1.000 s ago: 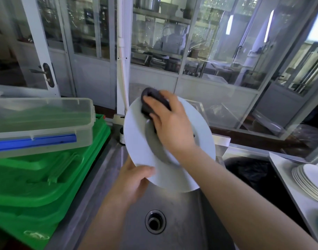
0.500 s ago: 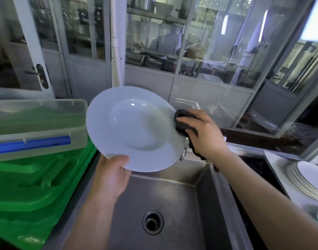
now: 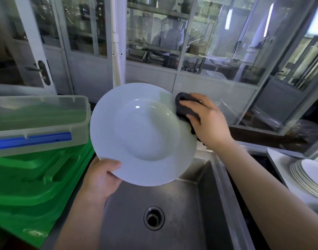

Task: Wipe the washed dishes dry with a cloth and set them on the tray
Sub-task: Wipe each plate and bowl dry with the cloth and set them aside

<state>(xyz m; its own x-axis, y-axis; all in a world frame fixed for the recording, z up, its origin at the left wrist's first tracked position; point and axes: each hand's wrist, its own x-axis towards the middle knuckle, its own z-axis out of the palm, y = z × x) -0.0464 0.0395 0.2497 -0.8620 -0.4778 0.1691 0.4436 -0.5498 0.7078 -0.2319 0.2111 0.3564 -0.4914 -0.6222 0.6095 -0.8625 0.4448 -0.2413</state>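
Over the steel sink: one white deep plate, tilted face-up, left hand pinching its lower rim to steady it, right hand gripping a dark cloth against the right rim, presumably drying; stacked plates wait far right.

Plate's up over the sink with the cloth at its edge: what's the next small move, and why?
Probably sweep the dark cloth inward across the white round plate. The right hand presses it only at the right rim, while the left hand grips the lower edge.
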